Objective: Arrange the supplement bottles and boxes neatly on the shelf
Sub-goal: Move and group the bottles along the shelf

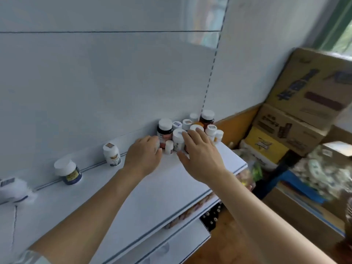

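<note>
Bottles, round and white-capped, crowd the smooth white shelf; left hand curls around one, right hand spread.

You can't read any text here. The bottles on the shelf carry labels, but the print is too small and blurred to make out. One white bottle shows a gold emblem, and the dark jar a yellow mark, with no legible words. The top carton at your right bears large dark-blue characters and a dark red bar; motion blur leaves them unreadable. The carton below has brown print, equally smeared.
</note>
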Demonstrator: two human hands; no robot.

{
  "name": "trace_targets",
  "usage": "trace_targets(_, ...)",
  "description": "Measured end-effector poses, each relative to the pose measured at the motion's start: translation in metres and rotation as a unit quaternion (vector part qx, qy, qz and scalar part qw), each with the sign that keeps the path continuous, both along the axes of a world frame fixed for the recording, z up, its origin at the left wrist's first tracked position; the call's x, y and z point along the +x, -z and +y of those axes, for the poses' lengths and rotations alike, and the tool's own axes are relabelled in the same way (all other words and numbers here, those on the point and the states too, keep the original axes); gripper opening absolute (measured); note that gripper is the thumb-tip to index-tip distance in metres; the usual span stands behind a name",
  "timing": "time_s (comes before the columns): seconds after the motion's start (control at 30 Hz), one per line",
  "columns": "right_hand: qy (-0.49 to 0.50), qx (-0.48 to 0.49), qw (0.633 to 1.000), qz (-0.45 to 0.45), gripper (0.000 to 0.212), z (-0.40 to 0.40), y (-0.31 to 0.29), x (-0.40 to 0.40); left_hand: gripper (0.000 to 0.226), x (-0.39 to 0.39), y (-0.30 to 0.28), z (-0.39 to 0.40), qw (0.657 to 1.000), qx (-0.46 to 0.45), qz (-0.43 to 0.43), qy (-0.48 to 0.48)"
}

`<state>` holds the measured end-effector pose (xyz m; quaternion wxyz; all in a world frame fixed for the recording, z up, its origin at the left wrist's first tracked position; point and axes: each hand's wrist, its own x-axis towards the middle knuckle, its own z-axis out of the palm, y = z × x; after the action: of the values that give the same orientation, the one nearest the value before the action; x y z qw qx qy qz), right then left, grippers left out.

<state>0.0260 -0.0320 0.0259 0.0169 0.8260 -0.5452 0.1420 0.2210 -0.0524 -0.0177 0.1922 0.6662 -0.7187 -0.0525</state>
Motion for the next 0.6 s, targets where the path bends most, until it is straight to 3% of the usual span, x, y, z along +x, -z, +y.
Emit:
trace_targets(0.27, -0.12, 0.028, 0.992, 0.016, 0.053, -0.116, 0.01, 0.0, 0.035, -0.008, 0.017, -0.047, 0.989, 0.075, 0.013, -0.128)
trace_targets(0.6, -0.183, 0.041, 0.981, 0.041, 0.035, -0.173, 0.021, 0.034, 0.02, -0.005, 0.042, -0.07, 0.988, 0.093, 0.037, -0.116)
